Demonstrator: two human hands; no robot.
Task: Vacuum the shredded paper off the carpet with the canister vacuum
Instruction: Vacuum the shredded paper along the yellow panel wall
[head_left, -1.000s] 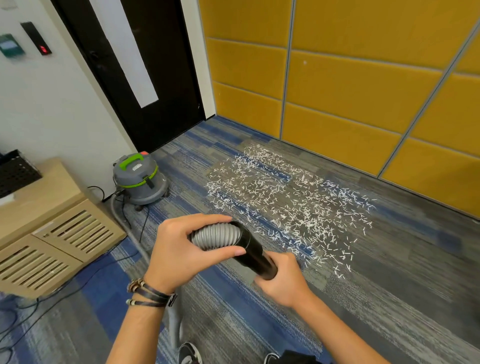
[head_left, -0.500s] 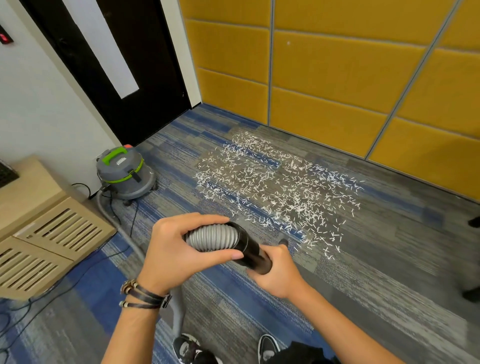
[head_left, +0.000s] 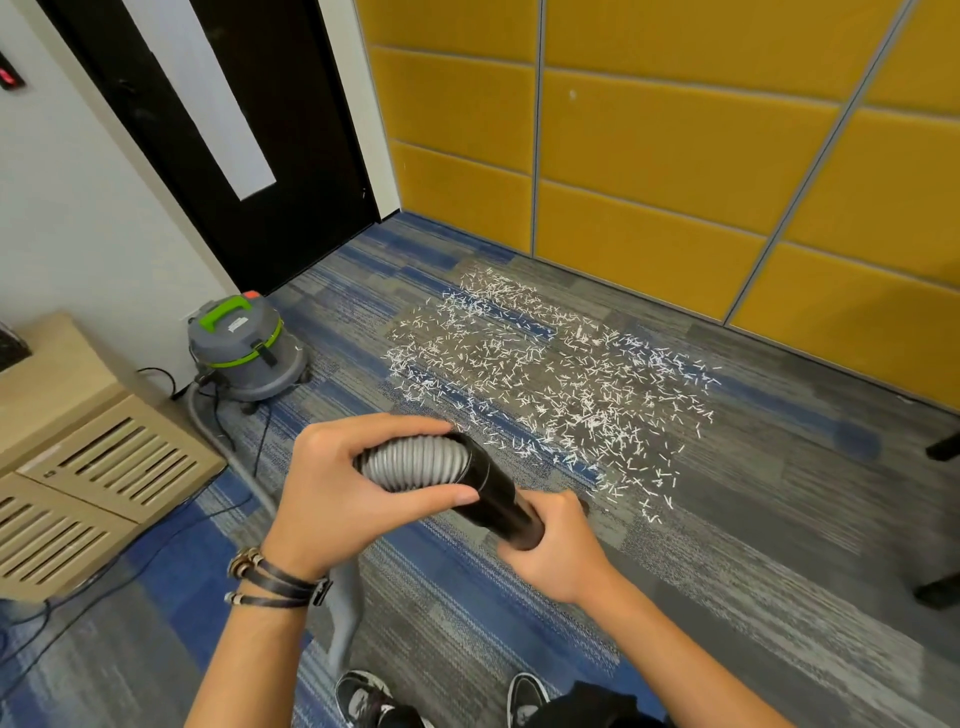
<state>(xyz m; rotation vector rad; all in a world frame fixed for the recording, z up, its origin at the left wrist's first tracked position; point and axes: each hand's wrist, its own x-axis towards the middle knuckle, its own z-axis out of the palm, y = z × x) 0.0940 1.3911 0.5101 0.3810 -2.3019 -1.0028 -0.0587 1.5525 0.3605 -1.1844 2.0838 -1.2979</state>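
Beginning at the bottom edge, two dark shoes (head_left: 374, 701) are seen planted on the striped carpet (head_left: 727, 597). Just above them, the left hand (head_left: 337, 493), with cord bracelets (head_left: 270, 577) on its wrist, is wrapped around the corrugated grey hose (head_left: 415, 465) where it enters the black tube (head_left: 498, 499). The right hand (head_left: 556, 551) is closed around the tube's lower end. The tube's mouth is hidden by that hand, so it cannot be told whether a floor head is fitted. Just beyond the right hand, the near fringe of the shredded paper (head_left: 550, 384) is reached; the strips are spread thickly across the carpet towards the far wall, and none appears to have been lifted yet. To the left, the hose is trailed across the floor to the grey-and-green canister vacuum (head_left: 244, 348), which is parked near loose cables (head_left: 156, 545) and a louvred cabinet (head_left: 88, 467). Behind it, a black door (head_left: 234, 130) and yellow wall panels (head_left: 675, 156) close the scene. Trouble could be caused by a long reach: the canister might be dragged or tipped if the hose were pulled taut, and the cables could be snagged. Light strips might also be scattered or trodden into the pile if the patch were stepped on.
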